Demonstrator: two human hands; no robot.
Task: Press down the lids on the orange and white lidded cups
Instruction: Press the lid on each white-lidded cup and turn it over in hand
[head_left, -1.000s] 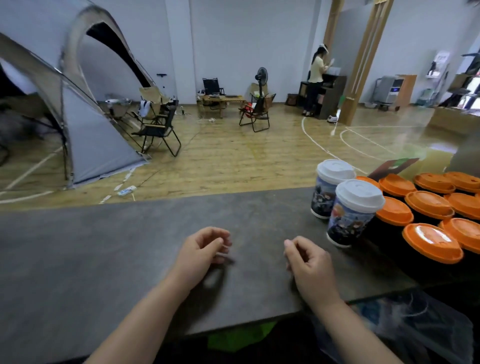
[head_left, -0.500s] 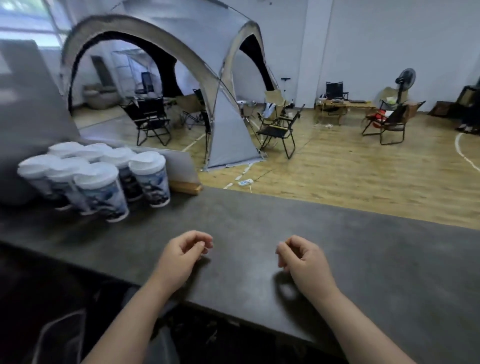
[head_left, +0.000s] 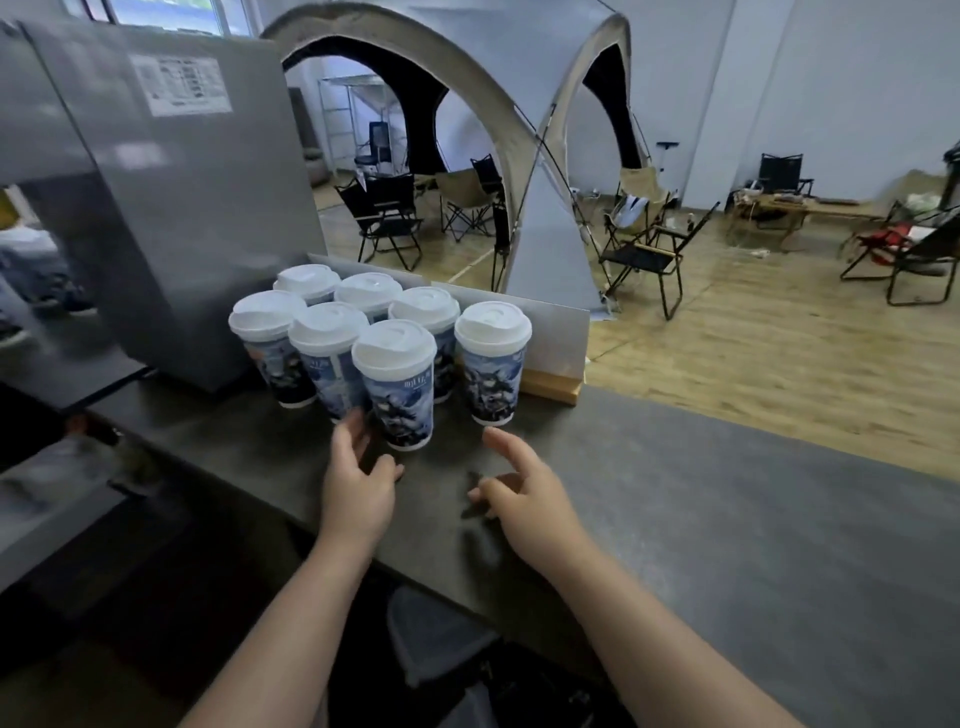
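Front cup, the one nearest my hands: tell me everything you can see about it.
The front cup is tall and tapered, paper by the look, printed with blue-and-white artwork. A white domed lid, plastic-looking, sits on top; whether it is fully seated cannot be told. The cup stands upright on the dark grey counter, in front of six other cups like it. The left hand reaches beside its base, fingers open; contact is unclear.

grey tent (head_left: 540, 171), folding chairs (head_left: 644, 254), grey machine (head_left: 208, 218)
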